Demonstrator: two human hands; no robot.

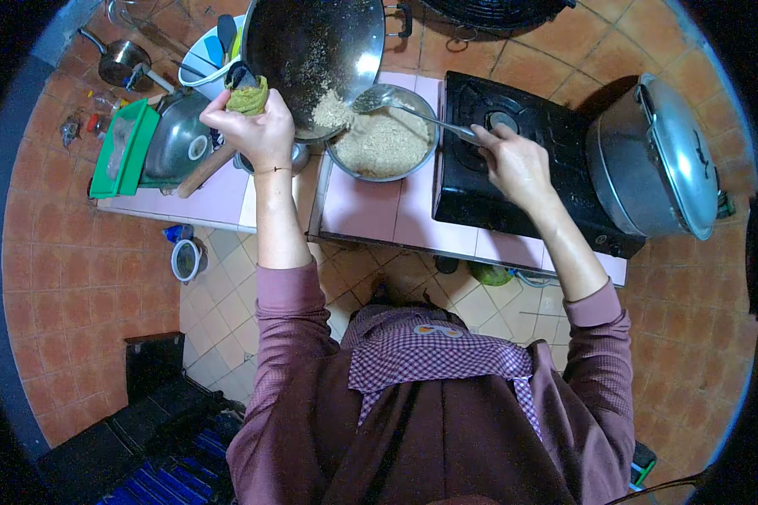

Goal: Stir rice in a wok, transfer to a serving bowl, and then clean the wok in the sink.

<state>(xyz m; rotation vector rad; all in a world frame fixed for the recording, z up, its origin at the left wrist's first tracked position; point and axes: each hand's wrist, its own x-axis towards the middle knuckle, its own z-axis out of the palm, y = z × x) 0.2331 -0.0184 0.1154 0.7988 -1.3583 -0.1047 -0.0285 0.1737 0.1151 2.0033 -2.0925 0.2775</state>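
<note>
My left hand [259, 129] grips a folded green cloth [249, 100] around the near handle of a large metal wok [303, 47]. The wok is tipped, its lower rim over a round metal bowl [379, 177] on the tiled counter. Beige crumbly powder [384, 146] nearly fills the bowl. A small heap of the powder [332, 110] lies at the wok's lower edge, and bits cling to its dark inside. A long-handled metal spoon [426, 116] is held in my right hand [519, 163], its head at the heap, between wok and bowl.
Right of the bowl sits a black gas stove [474, 196], with a large lidded metal pot [625, 170] on its right side. Leftward are a sink [170, 148], a green plastic tray [132, 148], a wooden handle [205, 172] and a white utensil container [196, 69].
</note>
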